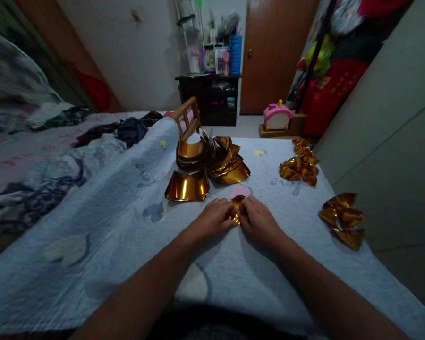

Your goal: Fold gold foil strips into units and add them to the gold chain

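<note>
Between my two hands, close above the light blue cloth (219, 264), is a small piece of shiny gold foil (237, 200). My left hand (216, 216) has its fingers curled round the left side of the foil. On the right side, my right hand (258, 217) pinches it with bent fingers. Most of the foil is hidden behind the fingers, so its full shape cannot be made out. Just beyond my left hand lie curved gold foil sheets (187, 186), and a fanned stack of more foil sheets (226, 160) spreads behind them.
Folded gold foil pieces (343, 219) lie at the right edge, with more foil pieces (300, 166) farther back. A wooden frame (187, 118) stands behind the stack. Crumpled bedding (56, 174) is on the left. A pale panel (386, 123) borders the right side.
</note>
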Motion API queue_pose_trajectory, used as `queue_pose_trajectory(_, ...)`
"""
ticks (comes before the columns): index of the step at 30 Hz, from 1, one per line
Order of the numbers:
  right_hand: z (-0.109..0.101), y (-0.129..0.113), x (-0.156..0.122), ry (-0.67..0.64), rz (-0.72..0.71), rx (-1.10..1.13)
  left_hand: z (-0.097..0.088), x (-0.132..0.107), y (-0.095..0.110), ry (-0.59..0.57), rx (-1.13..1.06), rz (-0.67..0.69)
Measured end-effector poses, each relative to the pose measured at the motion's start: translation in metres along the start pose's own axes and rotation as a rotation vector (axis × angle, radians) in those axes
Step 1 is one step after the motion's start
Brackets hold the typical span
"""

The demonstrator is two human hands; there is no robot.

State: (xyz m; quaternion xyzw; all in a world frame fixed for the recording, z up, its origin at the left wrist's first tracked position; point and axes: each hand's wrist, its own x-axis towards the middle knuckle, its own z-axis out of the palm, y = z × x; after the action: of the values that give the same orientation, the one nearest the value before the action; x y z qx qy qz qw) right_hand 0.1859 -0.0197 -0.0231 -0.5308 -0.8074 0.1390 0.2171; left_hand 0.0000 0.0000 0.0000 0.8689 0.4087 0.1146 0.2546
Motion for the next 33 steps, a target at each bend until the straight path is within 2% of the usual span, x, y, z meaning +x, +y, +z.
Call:
queue_pose_trajectory(7,-0.001,0.000,-0.003,-0.039,-0.017,-0.058,0.000,0.000,0.000,0.007,-0.052,-0.006)
queue_pose_trajectory(21,-0.006,-0.011,-0.005,-0.004,0.068,-0.162,0.000,-0.001,-0.001,0.034,-0.120,-0.002)
queue_pose_trajectory(27,-0.008,-0.006,-0.008,0.023,0.072,-0.154,-0.001,0.000,0.000,0.025,-0.106,-0.012)
queue_pose_trajectory(33,-0.017,0.001,-0.012,-0.009,0.133,-0.171,-0.001,-0.001,0.000,0.026,-0.127,-0.007)
